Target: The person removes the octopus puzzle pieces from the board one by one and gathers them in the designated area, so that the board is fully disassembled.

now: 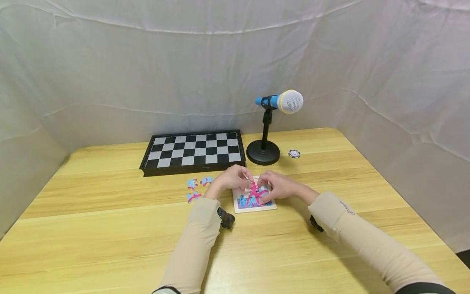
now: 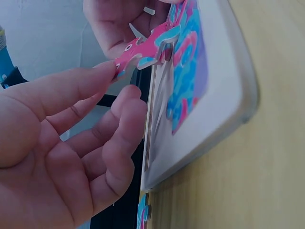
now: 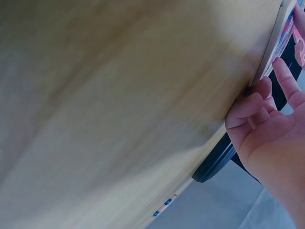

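Left hand pinching a pink puzzle piece, tilted over the tray.
My left hand (image 1: 233,178) nips the pink piece (image 2: 143,51) at one edge, the other fingers loosely bent; my right hand (image 1: 280,187) arches half-open over the tray (image 1: 254,210) on its own side. If my pinch slips, the piece could drop askew; if its tabs catch, the neighbours might lift. Three loose pieces (image 1: 194,196) lie just outside my left hand, the chessboard (image 1: 191,152) beyond it, the microphone (image 1: 290,101) beyond my right. My hands partly cover the puzzle; I can't tell whether my right fingers grip the tray or merely rest there.
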### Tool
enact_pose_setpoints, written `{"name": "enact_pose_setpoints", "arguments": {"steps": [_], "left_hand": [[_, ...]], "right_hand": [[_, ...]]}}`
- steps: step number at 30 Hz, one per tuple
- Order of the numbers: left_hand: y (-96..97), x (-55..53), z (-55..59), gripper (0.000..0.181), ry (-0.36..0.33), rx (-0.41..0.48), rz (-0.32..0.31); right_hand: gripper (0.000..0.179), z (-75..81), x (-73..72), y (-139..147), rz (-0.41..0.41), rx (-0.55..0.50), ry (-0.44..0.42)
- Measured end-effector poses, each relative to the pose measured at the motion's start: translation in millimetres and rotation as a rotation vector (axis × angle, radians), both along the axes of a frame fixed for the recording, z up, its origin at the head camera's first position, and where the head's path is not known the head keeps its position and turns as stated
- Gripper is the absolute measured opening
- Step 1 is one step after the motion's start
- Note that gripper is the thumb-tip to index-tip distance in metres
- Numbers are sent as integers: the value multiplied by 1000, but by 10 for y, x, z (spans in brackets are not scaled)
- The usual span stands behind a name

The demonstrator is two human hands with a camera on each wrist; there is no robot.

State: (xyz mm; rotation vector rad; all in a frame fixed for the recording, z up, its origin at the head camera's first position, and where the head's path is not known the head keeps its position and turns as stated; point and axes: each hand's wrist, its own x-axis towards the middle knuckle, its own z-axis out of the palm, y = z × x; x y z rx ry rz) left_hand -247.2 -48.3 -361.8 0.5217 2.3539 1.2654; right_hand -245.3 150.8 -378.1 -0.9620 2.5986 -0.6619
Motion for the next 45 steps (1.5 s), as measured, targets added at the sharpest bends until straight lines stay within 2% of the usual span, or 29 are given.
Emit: {"name": "enact_pose_setpoints", "arguments": {"steps": [10, 19, 26, 31, 45], "left_hand": [[18, 24, 13, 7, -46, 56, 15], [-17, 35, 9, 6, -44, 65, 76], [-112, 53, 14, 6, -31, 66, 106], [-200, 73, 31, 7, -54, 83, 120], [-440, 114, -9, 7, -60, 82, 161]], "right_hand": [[42, -6, 3, 8, 3, -6, 11], [40, -2, 13, 7, 4, -16, 2], [40, 17, 22, -7, 9, -11, 11], [39, 21, 17, -7, 15, -10, 18], [37, -5, 6, 10, 26, -20, 28]]}}
